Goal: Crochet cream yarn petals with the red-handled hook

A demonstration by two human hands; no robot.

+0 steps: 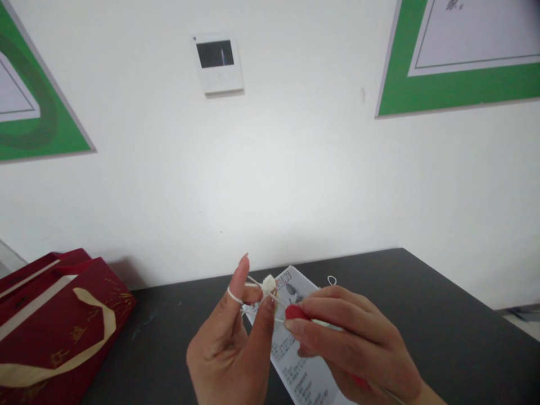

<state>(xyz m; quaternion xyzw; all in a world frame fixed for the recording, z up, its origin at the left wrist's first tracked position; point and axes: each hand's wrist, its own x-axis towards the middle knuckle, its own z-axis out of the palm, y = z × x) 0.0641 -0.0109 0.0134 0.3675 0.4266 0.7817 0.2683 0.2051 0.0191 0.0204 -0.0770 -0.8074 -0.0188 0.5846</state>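
Your left hand [234, 351] has its grip pinched closed: the thumb presses against the bent fingers, and a small white crocheted piece [269, 284] sits right at the tips, its rounded top poking up above the thumb. Your index finger is raised away from that pinch, with a strand of white yarn [234, 296] looped around it and leading back toward the piece.

Your right hand [358, 334] has its grip closed on a red-handled crochet hook [296, 313], thumb below and index finger above the red part. From there the thin shaft slants up and to the left to the crocheted piece, so the work lies just beyond your right fingertips and directly in your left ones. The very tip of the hook is too small to make out. Another bit of red shows beneath your right palm, mostly hidden.

Both hands are over the counter [447, 320], with the piece held in front of a printed instruction sheet [301, 365] that lies partly behind your fingers. A small white loop [332, 280] shows past your right knuckles. To your left, well apart from your hands, are dark red gift bags [63, 326] with a cream ribbon.
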